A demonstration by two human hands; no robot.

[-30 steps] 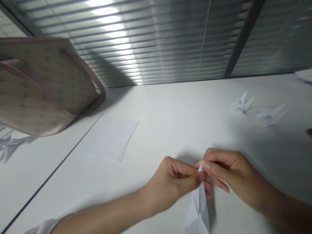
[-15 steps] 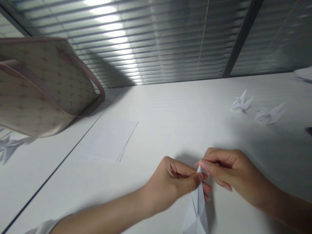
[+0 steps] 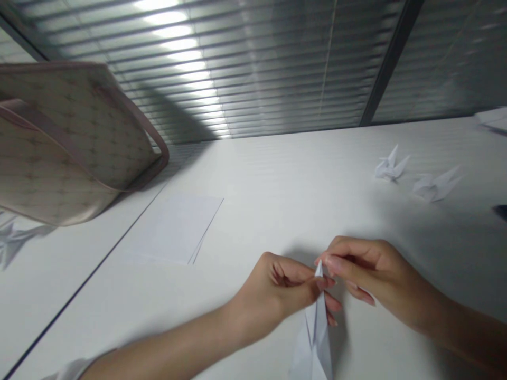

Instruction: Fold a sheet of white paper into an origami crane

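Observation:
A narrow piece of folded white paper [image 3: 317,338] points upward at the bottom of the head view, its lower end cut off by the frame. My left hand [image 3: 283,298] pinches it between thumb and fingers just below the tip. At that pointed tip, the thumb and forefinger of my right hand [image 3: 366,274] are closed together, touching the paper's right side. Two folded paper cranes, one crane [image 3: 391,166] and another crane [image 3: 434,186], stand farther back on the right.
Flat sheets of white paper [image 3: 170,227] lie left of centre on the white table [image 3: 269,200]. A beige handbag [image 3: 71,148] with pink handles stands at the left, with more folded paper [image 3: 16,240] beside it. Window blinds [image 3: 257,68] rise behind the table.
The folded paper's tip has shifted slightly left and up, and both hands with it. My right fingers stay at the tip. The whole view has moved a little.

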